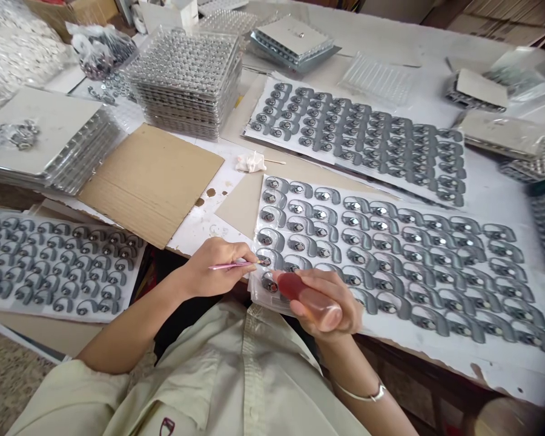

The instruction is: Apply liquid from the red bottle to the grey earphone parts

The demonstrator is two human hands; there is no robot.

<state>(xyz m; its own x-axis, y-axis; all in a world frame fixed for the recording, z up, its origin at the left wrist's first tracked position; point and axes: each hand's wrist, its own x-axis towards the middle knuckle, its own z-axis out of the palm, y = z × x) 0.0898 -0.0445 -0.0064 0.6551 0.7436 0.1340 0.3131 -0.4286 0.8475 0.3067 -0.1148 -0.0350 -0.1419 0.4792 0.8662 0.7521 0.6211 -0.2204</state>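
Note:
My left hand (218, 261) is closed in a pinch around a thin pink stick-like tool (229, 265). The tool's tip reaches a small metal piece at the near left corner of a sheet of grey hook-shaped parts (354, 254). In my right hand (340, 297), fingers wrap round a small translucent squeeze bottle (311, 300) with reddish contents. It is tilted, its nozzle pointing left, close over the sheet's corner parts. Each grey part carries a shiny round metal piece. Whether the nozzle touches a part, I cannot tell.
Another sheet of grey parts (358, 133) lies behind, and one more (54, 266) at left. Stacked clear trays (186, 79) stand at the back. A cardboard piece (152, 181) lies over the table edge. A crumpled white wad (251, 161) with a thin stick lies mid-table.

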